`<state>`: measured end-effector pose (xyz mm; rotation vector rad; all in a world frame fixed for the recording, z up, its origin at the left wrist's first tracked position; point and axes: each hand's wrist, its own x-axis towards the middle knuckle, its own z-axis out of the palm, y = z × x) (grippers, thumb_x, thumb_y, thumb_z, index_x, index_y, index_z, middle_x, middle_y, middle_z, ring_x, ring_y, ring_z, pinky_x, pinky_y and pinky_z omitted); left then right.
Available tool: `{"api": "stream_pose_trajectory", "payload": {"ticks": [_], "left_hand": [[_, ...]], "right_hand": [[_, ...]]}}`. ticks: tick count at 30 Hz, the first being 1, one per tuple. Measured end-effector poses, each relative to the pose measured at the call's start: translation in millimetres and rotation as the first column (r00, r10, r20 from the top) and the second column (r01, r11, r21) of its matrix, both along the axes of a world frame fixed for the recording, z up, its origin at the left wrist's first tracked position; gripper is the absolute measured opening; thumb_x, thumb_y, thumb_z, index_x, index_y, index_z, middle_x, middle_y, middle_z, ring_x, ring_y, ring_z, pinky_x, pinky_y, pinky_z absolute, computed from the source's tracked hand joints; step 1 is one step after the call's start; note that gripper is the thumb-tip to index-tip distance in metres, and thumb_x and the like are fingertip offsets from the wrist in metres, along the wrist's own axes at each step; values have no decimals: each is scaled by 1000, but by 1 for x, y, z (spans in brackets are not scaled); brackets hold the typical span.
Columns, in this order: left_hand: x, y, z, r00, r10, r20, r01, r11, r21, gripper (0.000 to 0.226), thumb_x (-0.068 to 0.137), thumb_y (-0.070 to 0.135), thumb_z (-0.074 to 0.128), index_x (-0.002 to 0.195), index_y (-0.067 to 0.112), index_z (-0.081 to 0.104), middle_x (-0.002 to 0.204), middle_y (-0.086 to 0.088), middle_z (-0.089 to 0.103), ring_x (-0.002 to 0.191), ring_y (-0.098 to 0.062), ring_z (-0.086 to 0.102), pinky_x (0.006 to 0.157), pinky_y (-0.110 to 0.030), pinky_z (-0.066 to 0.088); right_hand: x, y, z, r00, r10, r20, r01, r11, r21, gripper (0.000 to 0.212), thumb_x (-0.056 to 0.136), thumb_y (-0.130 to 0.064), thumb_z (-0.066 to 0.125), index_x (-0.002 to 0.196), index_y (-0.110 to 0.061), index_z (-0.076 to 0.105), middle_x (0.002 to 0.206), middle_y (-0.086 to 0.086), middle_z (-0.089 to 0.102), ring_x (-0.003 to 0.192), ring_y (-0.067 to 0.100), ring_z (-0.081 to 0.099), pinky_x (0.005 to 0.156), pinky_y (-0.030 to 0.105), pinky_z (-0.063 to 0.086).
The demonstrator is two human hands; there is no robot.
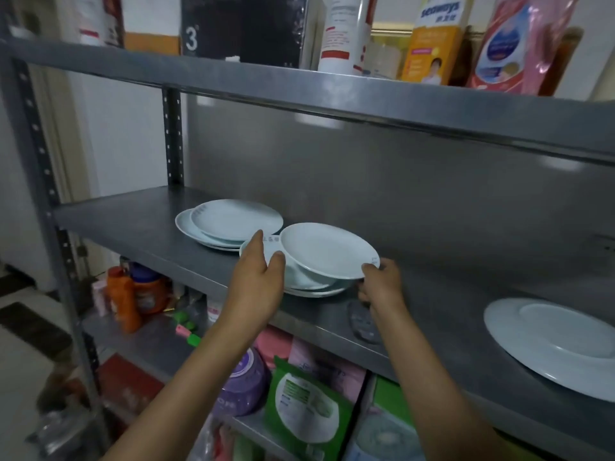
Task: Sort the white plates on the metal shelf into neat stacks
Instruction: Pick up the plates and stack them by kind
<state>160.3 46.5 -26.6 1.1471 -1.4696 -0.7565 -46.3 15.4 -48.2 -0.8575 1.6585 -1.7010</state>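
On the metal shelf (139,224), 1 stack of plates (233,224) sits at the back left. Just right and in front lies the middle stack (319,261), between both hands. A big plate (552,344) lies far right.

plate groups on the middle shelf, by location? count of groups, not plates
Back-left pile: 1
Centre pile, left hand and right hand on it: 1
Right-hand pile: 1
Total: 3 groups on the metal shelf. Plates per pile too overlapped to count.
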Motion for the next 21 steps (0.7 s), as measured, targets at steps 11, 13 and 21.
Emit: {"api": "stream_pose_trajectory", "payload": {"ticks": [11, 13, 21], "left_hand": [[-6, -1, -8, 971, 31, 238, 14, 982, -187, 59, 98, 20, 42, 151, 15, 16, 157, 0, 19, 144, -12, 15, 110, -20, 11], [-11, -1, -9, 968, 23, 252, 29, 979, -200, 59, 98, 19, 42, 150, 15, 17, 157, -2, 20, 144, -14, 15, 112, -22, 11], [-43, 2, -12, 945, 6, 327, 108, 938, -329, 53, 96, 15, 46, 146, 12, 30, 154, -3, 30, 143, -13, 20, 108, -17, 12]], "right_hand": [[-1, -26, -17, 983, -17, -185, 28, 998, 53, 26, 81, -14, 47, 106, -10, 55, 82, 10, 59, 60, 22, 50, 44, 23, 33], [-1, -27, -19, 972, 3, -234, 12, 998, 62, 24, 82, -22, 51, 103, -13, 54, 87, 11, 62, 70, 25, 54, 53, 28, 38], [-14, 0, -12, 928, 53, -368, -17, 995, 101, 41, 86, -51, 48, 104, -15, 55, 79, 11, 67, 61, 21, 58, 63, 35, 48]]}}
